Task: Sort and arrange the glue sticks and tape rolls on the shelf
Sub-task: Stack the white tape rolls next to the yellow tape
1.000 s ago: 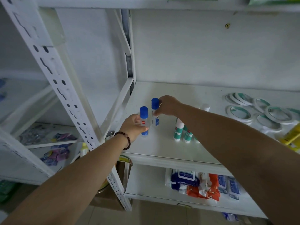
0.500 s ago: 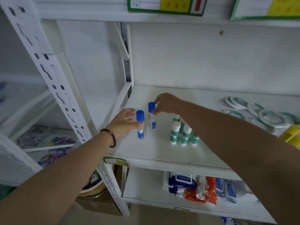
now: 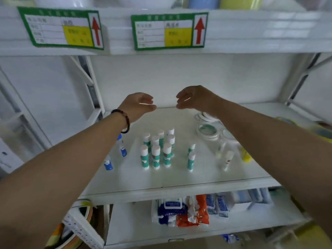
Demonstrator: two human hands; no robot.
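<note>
Both hands hang empty above the shelf (image 3: 179, 184) middle, fingers loosely curled: left hand (image 3: 138, 105), right hand (image 3: 195, 98). Green glue sticks (image 3: 156, 151) stand clustered mid-shelf, blue sticks (image 3: 123, 150) near the left edge under the left forearm, tape rolls (image 3: 207, 131) toward the right back. Risk: the low left forearm could sweep the blue sticks over, and one toppled green stick could knock down its close neighbours. Versus earlier: both hands were on the blue sticks; now they are off them and lifted, and the view is tilted up.
</note>
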